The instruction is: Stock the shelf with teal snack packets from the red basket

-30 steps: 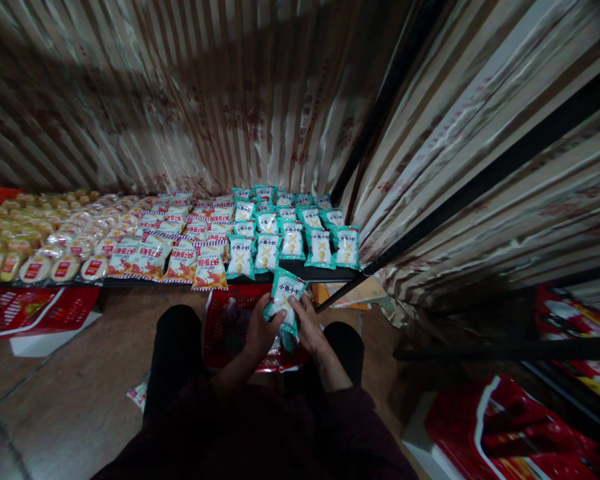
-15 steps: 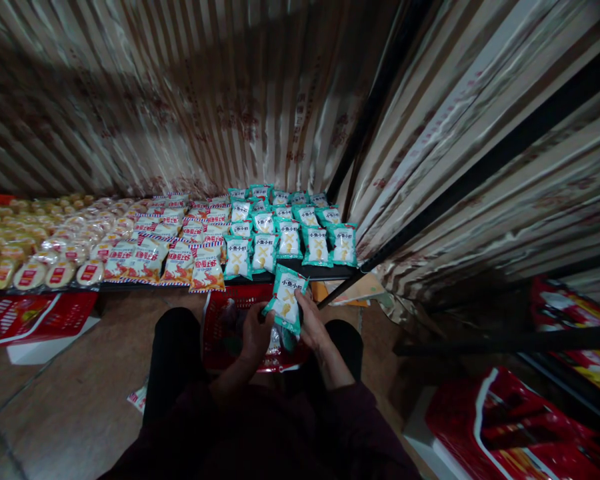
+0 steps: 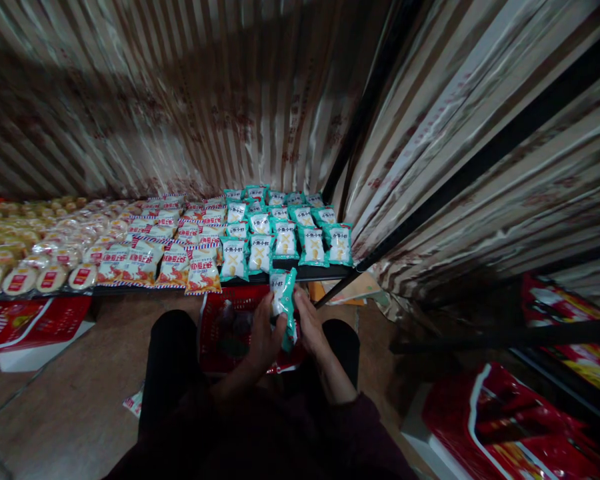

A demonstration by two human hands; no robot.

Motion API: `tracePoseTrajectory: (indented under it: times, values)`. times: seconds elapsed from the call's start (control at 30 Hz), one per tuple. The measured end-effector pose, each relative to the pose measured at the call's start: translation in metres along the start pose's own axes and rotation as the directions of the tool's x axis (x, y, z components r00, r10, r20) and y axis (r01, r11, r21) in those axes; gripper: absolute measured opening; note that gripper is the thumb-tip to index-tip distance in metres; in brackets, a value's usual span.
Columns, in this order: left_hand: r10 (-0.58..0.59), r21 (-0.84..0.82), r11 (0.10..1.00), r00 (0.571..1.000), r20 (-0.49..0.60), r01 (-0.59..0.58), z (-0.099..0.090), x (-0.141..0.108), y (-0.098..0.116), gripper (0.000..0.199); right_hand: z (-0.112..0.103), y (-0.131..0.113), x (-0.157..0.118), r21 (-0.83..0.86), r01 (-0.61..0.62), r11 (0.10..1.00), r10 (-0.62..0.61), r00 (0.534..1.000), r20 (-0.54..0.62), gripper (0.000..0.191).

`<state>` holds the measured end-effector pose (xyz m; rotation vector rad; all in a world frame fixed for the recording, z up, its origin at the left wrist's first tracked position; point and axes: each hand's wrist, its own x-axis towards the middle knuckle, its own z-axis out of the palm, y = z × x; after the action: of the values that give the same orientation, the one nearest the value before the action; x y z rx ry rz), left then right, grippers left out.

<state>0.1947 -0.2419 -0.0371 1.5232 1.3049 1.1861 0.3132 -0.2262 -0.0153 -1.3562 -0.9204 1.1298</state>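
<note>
A small teal-and-white snack bag (image 3: 283, 293) is held between my two hands, above a red basket (image 3: 211, 333) and in front of the shelf. It is turned partly sideways, with its teal edge toward the right. My left hand (image 3: 264, 337) grips it from the left, thumb across the lower front. At the bag's right edge is my right hand (image 3: 311, 325), its fingers closed against the bag and partly hidden. Rows of matching teal snack bags (image 3: 285, 239) lie on the low black shelf just beyond.
Orange-and-white snack bags (image 3: 203, 268) and round wrapped cakes (image 3: 51, 279) fill the shelf to the left. A black metal bar (image 3: 445, 180) slants down on the right. Another red basket (image 3: 525, 417) stands at lower right. Striped curtain (image 3: 205, 100) hangs behind.
The bag in my hands has turned from facing me to partly sideways. My left hand has moved further up over its front. The view has shifted slightly.
</note>
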Motion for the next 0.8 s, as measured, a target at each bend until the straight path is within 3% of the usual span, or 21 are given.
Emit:
tracePoseTrajectory:
  times: [0.07, 0.17, 0.3, 0.57, 0.8]
  values:
    - [-0.136, -0.189, 0.972, 0.990, 0.046, 0.142, -0.003, 0.003, 0.007, 0.051, -0.004, 0.000, -0.002, -0.042, 0.056, 0.998, -0.054, 0.998, 0.039, 0.054]
    - [-0.244, -0.412, 0.868, 0.961, 0.134, 0.278, -0.009, 0.007, 0.019, 0.053, -0.007, 0.005, -0.005, -0.088, 0.132, 0.987, -0.128, 0.991, 0.047, 0.050]
    - [-0.343, -0.531, 0.746, 0.916, 0.209, 0.401, -0.012, 0.011, 0.026, 0.047, -0.006, 0.012, -0.008, -0.189, 0.213, 0.959, -0.213, 0.977, 0.018, 0.044]
    - [-0.433, -0.696, 0.537, 0.864, 0.257, 0.476, -0.010, 0.017, 0.012, 0.050, 0.002, 0.002, -0.016, -0.400, 0.457, 0.795, -0.451, 0.885, 0.116, 0.028]
    - [-0.480, -0.765, 0.388, 0.821, 0.309, 0.514, -0.015, 0.019, 0.014, 0.045, 0.002, 0.006, -0.025, -0.587, 0.575, 0.570, -0.600, 0.779, 0.180, 0.027]
